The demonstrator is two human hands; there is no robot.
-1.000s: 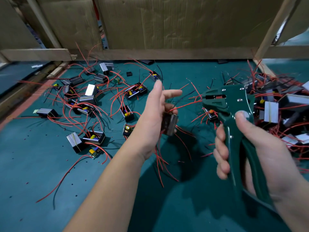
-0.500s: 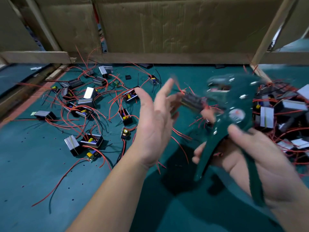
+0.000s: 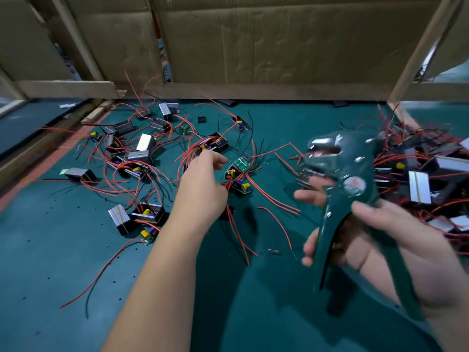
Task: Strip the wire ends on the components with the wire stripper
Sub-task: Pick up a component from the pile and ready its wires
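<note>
My right hand (image 3: 396,240) grips a dark green wire stripper (image 3: 340,179), its thumb on the upper handle. The handles are spread and the jaws point up and left. My left hand (image 3: 203,184) reaches forward over the green mat (image 3: 63,262) with relaxed fingers and holds nothing. Its fingertips are close to a small component with a green board (image 3: 241,165) and red wires. Just below that one lies another component with a yellow capacitor (image 3: 241,186). A blurred metal component (image 3: 305,177) shows just behind my right fingers.
Several boxed components with red and black wires (image 3: 142,158) are scattered at the left and middle. A denser heap (image 3: 418,184) lies at the right. A wooden rail (image 3: 253,91) and cardboard wall (image 3: 253,47) close the back.
My left hand let go of the component it was holding up and dropped forward to the components in the middle. The stripper swung upward and its handles opened.
</note>
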